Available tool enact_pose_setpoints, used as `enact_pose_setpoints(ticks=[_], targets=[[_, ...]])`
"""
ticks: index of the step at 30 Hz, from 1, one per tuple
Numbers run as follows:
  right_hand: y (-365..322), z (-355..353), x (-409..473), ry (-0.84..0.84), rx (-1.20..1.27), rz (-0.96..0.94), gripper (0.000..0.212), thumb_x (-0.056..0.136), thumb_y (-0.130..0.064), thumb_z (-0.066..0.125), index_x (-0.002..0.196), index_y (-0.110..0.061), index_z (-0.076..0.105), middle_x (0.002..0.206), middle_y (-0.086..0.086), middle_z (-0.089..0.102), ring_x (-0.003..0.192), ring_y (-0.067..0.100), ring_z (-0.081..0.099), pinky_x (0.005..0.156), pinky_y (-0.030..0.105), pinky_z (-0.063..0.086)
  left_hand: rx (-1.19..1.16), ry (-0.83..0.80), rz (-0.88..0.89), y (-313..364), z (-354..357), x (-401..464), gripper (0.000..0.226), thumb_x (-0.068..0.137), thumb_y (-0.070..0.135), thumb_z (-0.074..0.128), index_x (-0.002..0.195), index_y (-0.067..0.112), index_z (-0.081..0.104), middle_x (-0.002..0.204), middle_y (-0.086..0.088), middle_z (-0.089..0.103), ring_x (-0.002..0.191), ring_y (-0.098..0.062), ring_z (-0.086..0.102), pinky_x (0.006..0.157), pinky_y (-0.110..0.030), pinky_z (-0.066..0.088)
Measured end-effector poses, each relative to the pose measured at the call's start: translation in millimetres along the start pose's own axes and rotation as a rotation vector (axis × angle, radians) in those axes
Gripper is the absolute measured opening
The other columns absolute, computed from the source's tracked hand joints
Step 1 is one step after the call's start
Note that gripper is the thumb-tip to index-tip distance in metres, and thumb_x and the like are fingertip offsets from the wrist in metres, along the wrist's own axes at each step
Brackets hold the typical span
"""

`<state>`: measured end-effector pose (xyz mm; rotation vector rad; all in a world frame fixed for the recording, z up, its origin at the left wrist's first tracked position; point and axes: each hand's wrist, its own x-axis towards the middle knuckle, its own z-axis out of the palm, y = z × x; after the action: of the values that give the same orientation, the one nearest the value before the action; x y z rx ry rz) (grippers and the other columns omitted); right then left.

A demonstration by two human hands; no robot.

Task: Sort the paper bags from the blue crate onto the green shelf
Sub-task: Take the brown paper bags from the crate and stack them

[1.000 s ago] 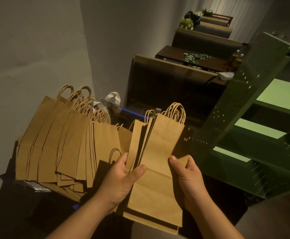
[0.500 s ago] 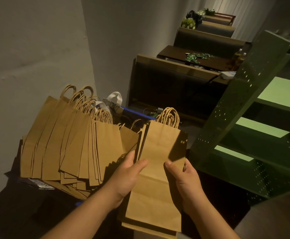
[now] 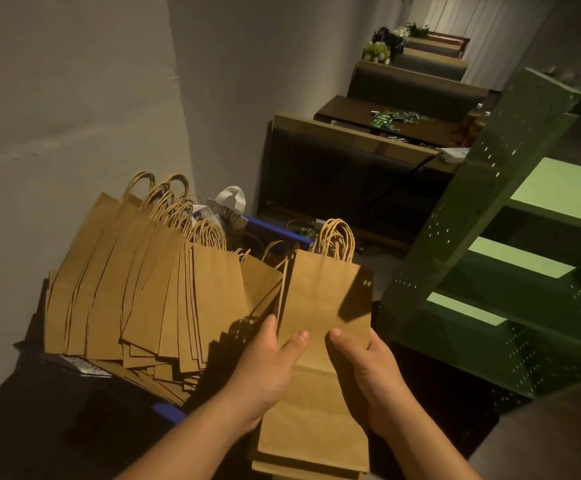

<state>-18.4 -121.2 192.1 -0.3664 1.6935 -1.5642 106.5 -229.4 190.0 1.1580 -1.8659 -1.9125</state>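
Note:
I hold a small stack of flat brown paper bags (image 3: 320, 306) upright in front of me, their twisted handles at the top. My left hand (image 3: 265, 372) grips the stack's left edge, thumb on the front. My right hand (image 3: 368, 372) grips the right edge, thumb on the front too. To the left, several more brown bags (image 3: 150, 289) lie fanned out in the blue crate (image 3: 275, 232), whose rim shows behind and below them. The green shelf (image 3: 510, 237) stands at the right with pale green boards.
A grey wall runs along the left. Dark booth benches (image 3: 344, 168) and a brown table (image 3: 386, 123) with small green packets stand behind the crate. A white cloth bag (image 3: 230, 202) pokes up at the crate's back. The floor near the shelf is dark.
The spread bags in my hands have been squared into one tidy stack, and my thumbs have come closer together on its front. The stack sits slightly higher and more upright.

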Motion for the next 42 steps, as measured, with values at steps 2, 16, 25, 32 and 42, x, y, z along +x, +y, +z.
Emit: enact_pose_setpoints(ticks=[2,16,25,32,42], targets=[[1.0,-0.4,-0.6,0.017,-0.002,0.004,0.038,0.087,-0.032,0.074,0.123,-0.024,0.063,0.100,-0.010,0.078,0.087,0.007,0.075,0.071,0.024,0.051,0.017,0.001,-0.013,0.5,2.1,-0.6,0.087,0.099,0.059,0.052,0.164,0.031,0.002,0.172,0.002,0.015,0.157,-0.023,0.017,0.124,-0.048,0.025],[1.6,-0.8,-3.5,0.051,0.041,-0.015,0.032,0.086,-0.027,0.075,0.117,-0.024,0.066,0.101,-0.007,0.079,0.089,0.009,0.075,0.076,0.028,0.049,0.038,0.146,0.024,23.8,-36.4,16.0,0.043,0.106,0.049,0.042,0.146,0.033,0.049,0.134,0.014,0.058,0.119,-0.014,0.056,0.096,-0.035,0.047],[1.1,0.8,-4.5,0.062,0.024,0.007,0.034,0.087,-0.027,0.075,0.119,-0.023,0.066,0.098,-0.008,0.079,0.091,0.013,0.074,0.073,0.027,0.049,0.275,0.451,-0.204,-21.5,-93.0,75.2,0.051,0.101,0.025,0.057,0.151,0.023,0.046,0.150,-0.010,0.045,0.126,-0.031,0.051,0.097,-0.042,0.049],[-1.4,-0.2,-2.5,0.067,0.012,0.016,0.030,0.088,-0.026,0.074,0.118,-0.024,0.066,0.097,-0.008,0.078,0.093,0.016,0.072,0.074,0.027,0.048,0.520,0.391,-0.319,-39.8,-87.5,78.5,0.070,0.100,0.036,0.056,0.161,0.016,0.026,0.164,-0.012,0.023,0.149,-0.039,0.023,0.119,-0.052,0.032],[-1.7,1.3,-1.0,0.100,0.013,0.034,0.035,0.087,-0.029,0.075,0.120,-0.023,0.064,0.105,0.000,0.075,0.097,0.021,0.069,0.074,0.030,0.046,0.510,0.452,-0.182,-37.4,-78.7,82.4,0.069,0.099,0.028,0.061,0.160,0.022,0.029,0.161,-0.011,0.026,0.143,-0.036,0.031,0.107,-0.045,0.045]])
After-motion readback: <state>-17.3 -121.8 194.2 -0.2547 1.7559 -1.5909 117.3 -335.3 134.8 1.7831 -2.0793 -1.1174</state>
